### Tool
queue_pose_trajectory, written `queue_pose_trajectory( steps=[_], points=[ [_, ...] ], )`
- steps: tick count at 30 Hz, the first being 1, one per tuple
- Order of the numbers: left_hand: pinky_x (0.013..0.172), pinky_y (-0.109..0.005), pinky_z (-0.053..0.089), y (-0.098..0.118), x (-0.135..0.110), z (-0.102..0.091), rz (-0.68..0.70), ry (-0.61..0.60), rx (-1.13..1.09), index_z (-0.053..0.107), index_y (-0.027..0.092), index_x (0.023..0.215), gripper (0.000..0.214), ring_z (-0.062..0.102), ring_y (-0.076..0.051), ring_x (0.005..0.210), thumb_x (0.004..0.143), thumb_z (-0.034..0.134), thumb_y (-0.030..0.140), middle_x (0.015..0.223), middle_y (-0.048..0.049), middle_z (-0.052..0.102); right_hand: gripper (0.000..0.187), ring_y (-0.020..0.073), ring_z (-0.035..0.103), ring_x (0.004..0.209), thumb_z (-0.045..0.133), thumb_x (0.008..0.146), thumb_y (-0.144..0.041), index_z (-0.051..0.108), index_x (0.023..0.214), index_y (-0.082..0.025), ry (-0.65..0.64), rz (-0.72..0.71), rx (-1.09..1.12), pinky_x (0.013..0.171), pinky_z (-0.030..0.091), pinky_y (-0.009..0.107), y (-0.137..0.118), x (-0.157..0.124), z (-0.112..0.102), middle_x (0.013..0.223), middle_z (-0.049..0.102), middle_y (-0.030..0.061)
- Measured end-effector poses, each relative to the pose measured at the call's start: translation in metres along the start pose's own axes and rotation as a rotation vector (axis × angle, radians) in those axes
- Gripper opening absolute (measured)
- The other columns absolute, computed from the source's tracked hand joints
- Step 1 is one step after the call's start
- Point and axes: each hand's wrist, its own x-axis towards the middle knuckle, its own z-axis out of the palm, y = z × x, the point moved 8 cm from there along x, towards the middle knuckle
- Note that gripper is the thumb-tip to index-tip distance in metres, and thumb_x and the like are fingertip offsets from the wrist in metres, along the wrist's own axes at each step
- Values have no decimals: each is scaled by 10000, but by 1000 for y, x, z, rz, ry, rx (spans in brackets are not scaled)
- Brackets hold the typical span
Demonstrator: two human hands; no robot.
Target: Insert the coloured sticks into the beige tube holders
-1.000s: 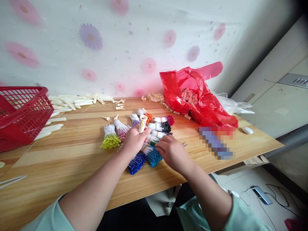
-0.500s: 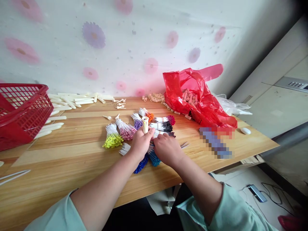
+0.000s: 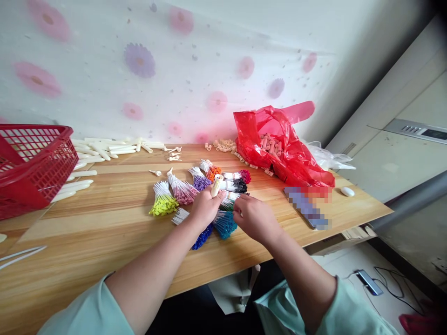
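Note:
My left hand (image 3: 205,204) is wrapped round a short cream tube (image 3: 216,185), which stands tilted with its hollow end up. Just to the right, my right hand (image 3: 256,217) is closed in a pinch; what it holds, if anything, is too small to make out. Around both hands lie bundles of thin white stems with coloured tips: yellow (image 3: 164,204), pink (image 3: 184,191), purple (image 3: 200,180), orange (image 3: 212,172), crimson (image 3: 245,176), black (image 3: 240,186), teal (image 3: 226,225) and blue (image 3: 202,238). A green-tipped bundle (image 3: 228,200) lies partly hidden between my hands.
A red plastic basket (image 3: 52,177) stands at the left beside cream tubes (image 3: 101,149). Several small pale pieces (image 3: 174,153) lie behind the bundles. At the right are a red bag (image 3: 296,163) of pinkish parts, a blurred-out flat object (image 3: 307,208) and a white oval item (image 3: 347,191).
My right hand has moved slightly right, away from my left hand, uncovering more of the teal and green bundles. The tube in my left hand now leans more to the right.

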Motion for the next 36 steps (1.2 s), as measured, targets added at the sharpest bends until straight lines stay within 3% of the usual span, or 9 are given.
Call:
queue_pose_trajectory(
  steps=[5, 8, 12, 17, 21, 27, 31, 34, 36],
  points=[
    [566, -249, 388, 13, 0, -1, 41, -121, -25, 595, 184, 657, 209, 523, -159, 568, 744, 610, 373, 589, 12, 573, 155, 110, 554, 606, 499, 850, -185, 596, 730, -177, -30, -30, 204, 560, 362, 211, 39, -21, -33, 682, 633, -8],
    [559, -245, 398, 29, -6, 2, 64, -307, -100, 602, 171, 633, 253, 528, -151, 574, 743, 622, 398, 593, 7, 572, 140, 98, 542, 604, 529, 848, -165, 619, 741, -172, -64, -212, 427, 575, 386, 198, 30, -20, -50, 684, 633, -14],
    [525, -232, 386, 38, -17, 6, -6, -501, -166, 666, 154, 671, 215, 501, -129, 537, 687, 698, 366, 577, 8, 572, 121, 90, 519, 600, 579, 795, -97, 647, 709, -149, -6, -366, 453, 582, 382, 204, 5, 1, -59, 666, 619, -6],
    [515, -218, 368, 37, -11, -9, 29, -388, -241, 641, 159, 637, 201, 490, -111, 536, 727, 690, 332, 583, 5, 583, 54, 78, 511, 568, 637, 720, -113, 657, 763, -139, 124, -300, 891, 521, 397, 187, 5, 35, -47, 649, 588, -18],
    [498, -212, 357, 32, -5, -16, 20, -320, -396, 616, 162, 658, 228, 473, -98, 519, 760, 668, 360, 569, 10, 560, 182, 87, 587, 605, 697, 697, -215, 682, 868, -153, 73, -268, 1411, 576, 476, 212, 9, 52, -27, 712, 654, -3],
    [530, -233, 380, 26, -2, -20, -8, -236, -411, 617, 161, 692, 213, 480, -107, 536, 763, 661, 357, 583, 6, 554, 188, 87, 610, 578, 731, 715, -270, 706, 867, -163, 50, -188, 1667, 579, 496, 217, 6, 63, -7, 649, 677, -6],
    [581, -244, 405, 31, 0, -21, 81, -205, -231, 614, 168, 679, 213, 507, -127, 588, 786, 627, 351, 615, 2, 571, 128, 104, 610, 569, 698, 756, -282, 669, 760, -158, 159, -218, 1596, 560, 497, 228, 9, 60, -9, 623, 659, 0],
    [641, -261, 429, 36, 1, -24, 160, -148, -107, 637, 174, 705, 193, 559, -159, 663, 789, 614, 346, 685, -20, 622, 79, 116, 605, 597, 635, 814, -222, 647, 758, -167, 345, -301, 1257, 567, 494, 241, 14, 39, -37, 667, 649, 9],
    [658, -265, 434, 38, 1, -28, 198, -75, -35, 649, 180, 704, 177, 578, -170, 678, 786, 614, 333, 699, -25, 642, 60, 135, 627, 663, 593, 840, -159, 643, 833, -191, 563, -334, 1080, 619, 513, 271, 22, 12, -67, 756, 667, 24]
  ],
)
